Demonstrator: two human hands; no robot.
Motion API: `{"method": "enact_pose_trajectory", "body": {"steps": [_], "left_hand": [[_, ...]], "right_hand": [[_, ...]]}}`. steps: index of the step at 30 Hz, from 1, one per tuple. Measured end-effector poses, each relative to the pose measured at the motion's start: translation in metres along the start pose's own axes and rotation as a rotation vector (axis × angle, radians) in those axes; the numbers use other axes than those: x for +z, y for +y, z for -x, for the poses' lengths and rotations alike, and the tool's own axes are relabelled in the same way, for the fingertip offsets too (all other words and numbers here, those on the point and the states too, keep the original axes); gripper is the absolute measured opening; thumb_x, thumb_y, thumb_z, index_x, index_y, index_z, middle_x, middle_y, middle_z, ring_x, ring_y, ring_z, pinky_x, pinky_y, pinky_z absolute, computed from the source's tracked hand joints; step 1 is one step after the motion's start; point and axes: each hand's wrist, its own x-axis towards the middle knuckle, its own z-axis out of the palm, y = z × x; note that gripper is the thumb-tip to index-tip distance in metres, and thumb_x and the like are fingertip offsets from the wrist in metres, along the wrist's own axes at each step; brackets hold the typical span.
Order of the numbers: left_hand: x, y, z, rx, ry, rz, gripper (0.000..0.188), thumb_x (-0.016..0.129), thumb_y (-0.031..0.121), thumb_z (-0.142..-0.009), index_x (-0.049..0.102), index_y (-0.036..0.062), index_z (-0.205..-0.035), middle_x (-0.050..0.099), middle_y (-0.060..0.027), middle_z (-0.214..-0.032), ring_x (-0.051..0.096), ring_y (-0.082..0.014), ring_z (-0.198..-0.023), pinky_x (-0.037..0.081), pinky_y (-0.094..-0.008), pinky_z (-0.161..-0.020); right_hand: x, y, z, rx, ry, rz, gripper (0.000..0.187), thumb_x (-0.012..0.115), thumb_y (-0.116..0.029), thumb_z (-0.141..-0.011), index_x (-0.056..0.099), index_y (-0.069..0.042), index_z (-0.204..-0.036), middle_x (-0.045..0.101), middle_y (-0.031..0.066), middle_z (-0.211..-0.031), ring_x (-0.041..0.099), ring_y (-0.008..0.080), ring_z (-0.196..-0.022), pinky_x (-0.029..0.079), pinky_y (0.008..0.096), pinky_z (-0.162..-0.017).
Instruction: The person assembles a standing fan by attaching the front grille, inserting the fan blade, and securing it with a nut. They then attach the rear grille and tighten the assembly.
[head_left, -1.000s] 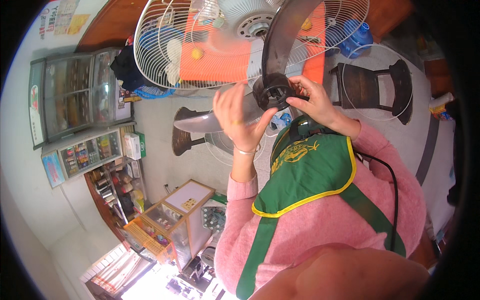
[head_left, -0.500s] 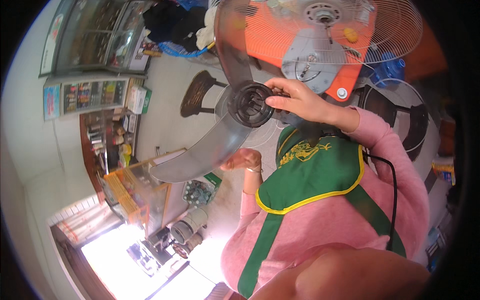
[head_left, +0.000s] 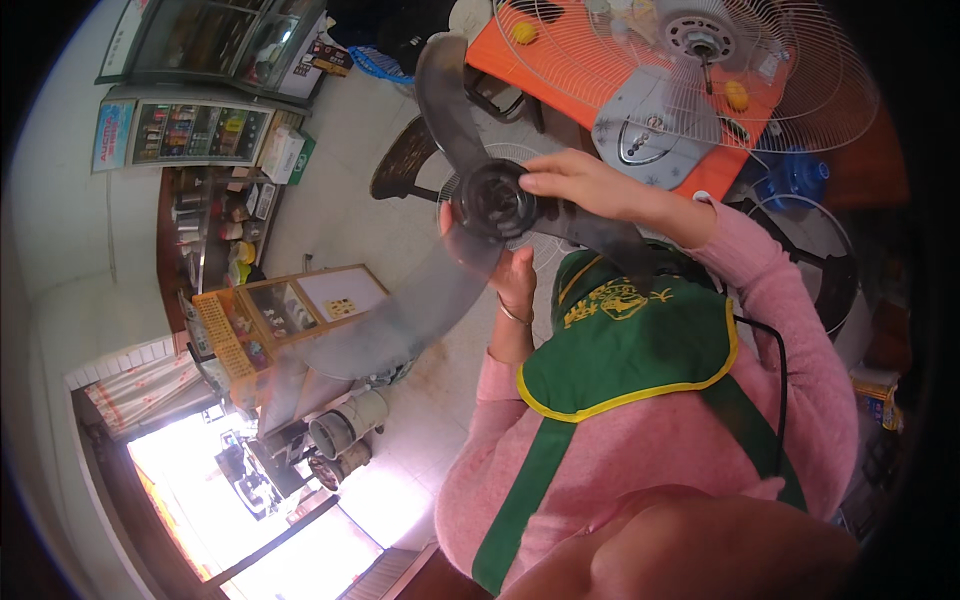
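Observation:
A dark, see-through three-bladed fan blade (head_left: 460, 130) is held up in front of my apron, its round hub turned toward me. My right hand (head_left: 585, 190) grips it at the right of the hub, thumb on the rim. From below, my left hand (head_left: 515, 282) cups the hub; its fingertips show past the hub's left side and the blade covers part of the hand. One blade at lower left is blurred by motion. Farther off at upper right, a white fan with a wire guard (head_left: 800, 95) and a bare metal shaft stands with a grey base (head_left: 650, 135).
An orange table (head_left: 545, 75) carries the fan and yellow round things. A dark woven chair (head_left: 400, 165) stands beyond the blade, another chair (head_left: 830, 275) at right. A blue water jug (head_left: 798, 180) is near the table. Along the left are a drinks cooler (head_left: 200, 132) and a wooden cabinet (head_left: 320, 300).
My left hand has come up from beside the lower blade to the hub and now holds it. The fan blade has turned slightly. My right hand keeps its grip; the view has shifted.

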Motion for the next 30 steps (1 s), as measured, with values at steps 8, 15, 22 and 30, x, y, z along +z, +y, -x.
{"method": "enact_pose_trajectory", "body": {"steps": [8, 15, 22, 30], "left_hand": [[0.026, 0.008, -0.021, -0.138, -0.092, -0.35, 0.084, 0.077, 0.01, -0.066, 0.033, 0.0021, -0.137, 0.047, -0.0128, -0.12, 0.042, -0.0263, -0.11, 0.034, -0.0372, -0.094], [0.035, 0.016, -0.022, -0.012, -0.083, -0.388, 0.08, 0.079, 0.014, -0.065, 0.037, 0.0012, -0.132, 0.048, -0.0125, -0.119, 0.041, -0.0274, -0.109, 0.033, -0.0376, -0.094], [0.031, 0.004, -0.006, -0.084, -0.127, -0.368, 0.079, 0.077, 0.012, -0.066, 0.036, 0.0016, -0.132, 0.046, -0.0124, -0.12, 0.043, -0.0268, -0.108, 0.035, -0.0384, -0.094], [0.031, -0.007, 0.066, -0.88, -0.066, 0.13, 0.058, 0.062, 0.003, -0.08, 0.037, -0.0008, -0.132, 0.048, -0.0101, -0.126, 0.05, -0.0167, -0.108, 0.042, -0.0292, -0.088]], "right_hand": [[-0.017, 0.036, -0.038, 0.248, -0.383, -0.744, 0.061, 0.029, -0.049, -0.093, 0.056, 0.005, -0.103, 0.039, -0.0031, -0.05, 0.035, 0.0074, -0.039, 0.028, 0.0216, -0.039], [-0.014, 0.058, -0.039, 0.132, -0.617, -1.105, 0.052, 0.033, -0.05, -0.093, 0.053, -0.006, -0.114, 0.06, 0.0088, -0.092, 0.049, 0.0092, -0.048, 0.037, 0.0225, -0.038], [-0.03, 0.032, -0.015, 0.199, -0.233, -0.546, 0.042, 0.039, -0.038, -0.092, 0.059, -0.004, -0.106, 0.063, 0.0083, -0.078, 0.051, 0.0096, -0.052, 0.036, 0.023, -0.041], [-0.028, 0.024, 0.003, -0.081, 0.318, 0.621, 0.036, 0.043, -0.034, -0.092, 0.056, -0.001, -0.087, 0.06, 0.0223, -0.081, 0.057, 0.0404, -0.084, 0.044, 0.0468, -0.069]]}}
